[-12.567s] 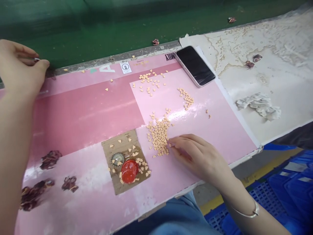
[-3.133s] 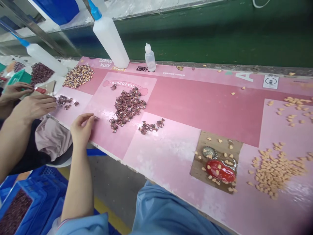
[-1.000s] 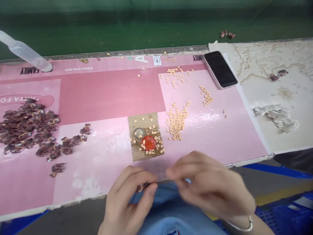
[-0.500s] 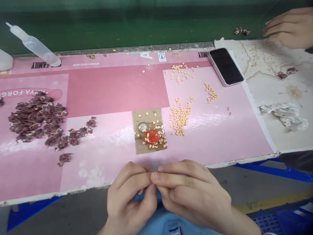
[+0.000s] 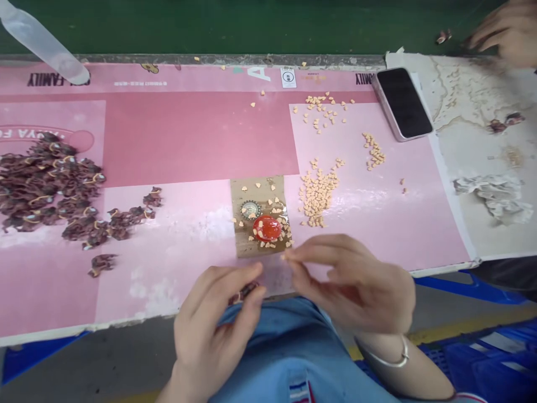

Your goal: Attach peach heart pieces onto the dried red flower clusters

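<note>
My left hand (image 5: 216, 322) is closed around a small dark maroon piece (image 5: 244, 292), partly covered by the fingers. To its right, my right hand (image 5: 354, 282) pinches a tiny beige piece (image 5: 284, 257) between thumb and forefinger, slightly blurred. Just beyond the fingertips lies a brown card (image 5: 245, 246) bearing a glossy red dish-like blob (image 5: 267, 228), a ridged bottle cap (image 5: 250, 209) and scattered beige bits. A heap of similar beige pieces (image 5: 319, 196) spreads right of the card. At the left sits a pile of dark maroon pieces (image 5: 42, 184) with yellowish loops.
A phone (image 5: 405, 106) lies at the back right, with a squeeze bottle (image 5: 46, 47) at the back left. Another person's hand (image 5: 514, 33) moves at the top right. Crumpled white material (image 5: 495, 196) rests on the stained right-hand surface. A green band (image 5: 251, 28) runs behind the table.
My hands were together and have parted; the right moved up and right toward the card with a beige piece. The maroon piece now shows in my left hand. The view has shifted slightly.
</note>
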The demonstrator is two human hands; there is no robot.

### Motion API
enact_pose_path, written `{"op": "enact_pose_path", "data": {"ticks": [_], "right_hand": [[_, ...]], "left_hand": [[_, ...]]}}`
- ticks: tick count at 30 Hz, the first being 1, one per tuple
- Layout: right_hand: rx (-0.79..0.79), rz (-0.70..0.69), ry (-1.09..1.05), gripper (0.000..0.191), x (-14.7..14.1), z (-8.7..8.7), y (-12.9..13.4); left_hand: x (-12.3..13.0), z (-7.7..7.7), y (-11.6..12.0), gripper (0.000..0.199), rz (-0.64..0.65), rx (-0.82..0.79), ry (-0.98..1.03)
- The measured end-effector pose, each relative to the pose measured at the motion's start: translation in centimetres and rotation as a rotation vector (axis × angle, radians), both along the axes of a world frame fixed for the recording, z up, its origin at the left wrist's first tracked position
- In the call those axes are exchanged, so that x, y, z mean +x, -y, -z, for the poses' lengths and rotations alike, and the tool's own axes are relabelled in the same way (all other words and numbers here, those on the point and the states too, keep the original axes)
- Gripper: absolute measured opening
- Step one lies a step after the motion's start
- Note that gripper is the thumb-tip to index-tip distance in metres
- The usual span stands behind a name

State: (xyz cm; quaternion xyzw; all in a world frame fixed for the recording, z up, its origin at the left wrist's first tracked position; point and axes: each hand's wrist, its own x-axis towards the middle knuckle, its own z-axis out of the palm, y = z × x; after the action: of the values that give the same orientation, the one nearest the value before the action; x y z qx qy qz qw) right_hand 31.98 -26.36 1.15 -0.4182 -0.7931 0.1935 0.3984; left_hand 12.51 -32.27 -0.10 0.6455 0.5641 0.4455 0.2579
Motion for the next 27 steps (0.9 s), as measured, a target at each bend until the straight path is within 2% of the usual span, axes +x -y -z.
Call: {"op": "enact_pose_path", "data": {"ticks": [4, 7, 10, 14, 16, 19, 21, 23, 27], "right_hand": [[0.152, 0.007, 0.127, 0.04, 0.3, 1.3, -1.8], [0.223, -0.058, 0.178, 0.042, 0.6, 1.8, -2.3], [0.229, -0.095, 0.213, 0.043, 1.0, 1.7, -2.4], [0.238, -0.129, 0.24, 0.038, 1.4, 1.6, -2.5], [0.236, -0.144, 0.251, 0.036, 1.5, 1.5, -2.6], [0.204, -0.155, 0.234, 0.037, 1.6, 1.2, -2.7], [0.125, -0.124, 0.183, 0.039, 1.4, 0.8, -2.7], [0.007, -0.059, 0.042, 0.039, 0.9, 0.5, -2.5], [-0.155, 0.032, -0.342, 0.042, -0.2, 0.8, -1.7]], "left_hand": [[-0.2, 0.9, 0.7, 0.023, -0.159, -0.062, 0.221], [-0.2, 0.9, 0.5, 0.021, -0.147, -0.031, 0.254], [-0.6, 0.7, 0.2, 0.021, -0.152, -0.039, 0.254], [-1.6, 0.9, -0.1, 0.038, -0.07, -0.071, 0.242], [-1.6, 1.0, -0.1, 0.041, -0.037, -0.111, 0.286], [-0.7, 0.4, -0.2, 0.034, -0.109, -0.222, 0.45], [0.3, -0.2, -0.2, 0.024, -0.214, -0.294, 0.598], [1.3, -0.9, -0.3, 0.012, -0.302, -0.362, 0.734], [2.8, -2.0, -0.7, 0.017, -0.35, -0.504, 0.967]]}}
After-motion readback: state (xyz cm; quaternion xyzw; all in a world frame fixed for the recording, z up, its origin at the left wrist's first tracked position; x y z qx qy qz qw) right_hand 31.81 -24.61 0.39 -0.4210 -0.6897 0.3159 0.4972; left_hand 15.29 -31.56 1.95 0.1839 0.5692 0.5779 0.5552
